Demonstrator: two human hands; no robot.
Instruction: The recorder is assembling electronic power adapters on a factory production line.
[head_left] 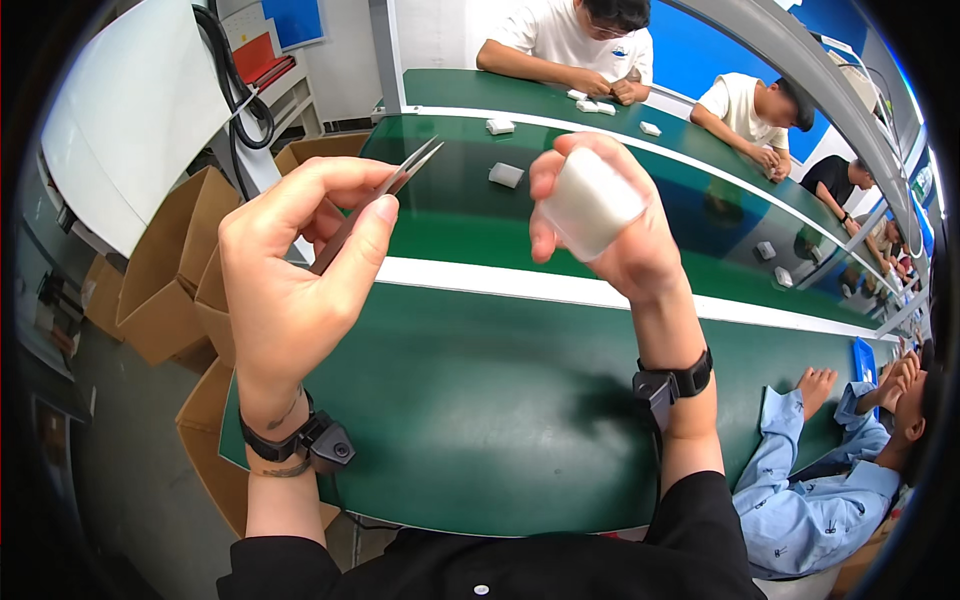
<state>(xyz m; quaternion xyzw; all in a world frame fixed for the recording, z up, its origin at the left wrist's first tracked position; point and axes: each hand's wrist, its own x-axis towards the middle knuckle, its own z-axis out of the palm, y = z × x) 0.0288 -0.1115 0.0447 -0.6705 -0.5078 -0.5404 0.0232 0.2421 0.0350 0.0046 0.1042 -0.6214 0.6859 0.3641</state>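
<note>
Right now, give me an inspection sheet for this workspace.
Surface: green bench, white stripe along its far edge.
Job's things: metal tweezers; small white translucent block.
Clutter: similar white blocks on the belt beyond.
Hands: left hand pinches the tweezers; right hand grips the block; black bands on both wrists.
Cables: black cable hangs at upper left.
Surroundings: cardboard boxes on the left; other people seated along the line.

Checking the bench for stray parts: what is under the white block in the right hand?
The right hand holds the white block in the air. Directly below lie the white stripe and green table. The palm covers the block's back side.
</note>
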